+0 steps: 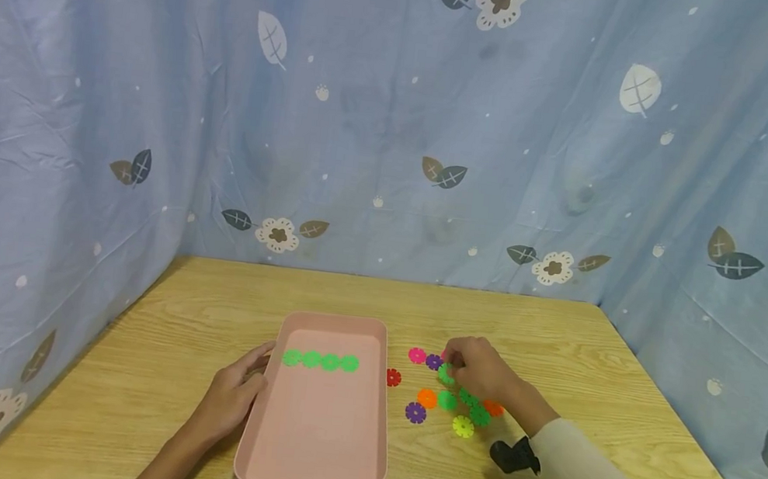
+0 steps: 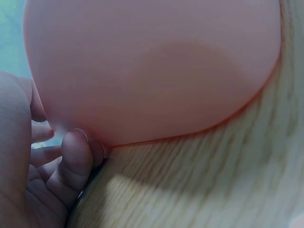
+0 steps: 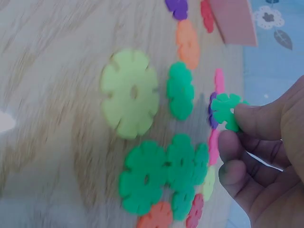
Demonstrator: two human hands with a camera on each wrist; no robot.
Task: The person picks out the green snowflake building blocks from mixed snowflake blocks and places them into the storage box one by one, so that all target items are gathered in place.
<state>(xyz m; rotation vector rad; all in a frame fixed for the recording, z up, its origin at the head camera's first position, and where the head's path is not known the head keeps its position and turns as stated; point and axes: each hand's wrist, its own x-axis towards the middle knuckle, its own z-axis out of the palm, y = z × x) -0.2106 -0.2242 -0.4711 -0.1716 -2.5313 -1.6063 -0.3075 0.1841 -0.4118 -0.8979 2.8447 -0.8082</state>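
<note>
A pink tray lies on the table, with a row of several green notched discs across its upper part. At its left side my left hand holds the tray wall; in the left wrist view the thumb lies against the tray's edge and other fingers are partly hidden behind it. My right hand, right of the tray, pinches a green flower-shaped disc between thumb and fingers, raised over the loose discs. Below it lie a yellow disc and several green ones.
Purple, orange, pink and other discs lie scattered right of the tray. A red disc sits close against the tray's right wall. Blue patterned curtains enclose the table at the back and sides.
</note>
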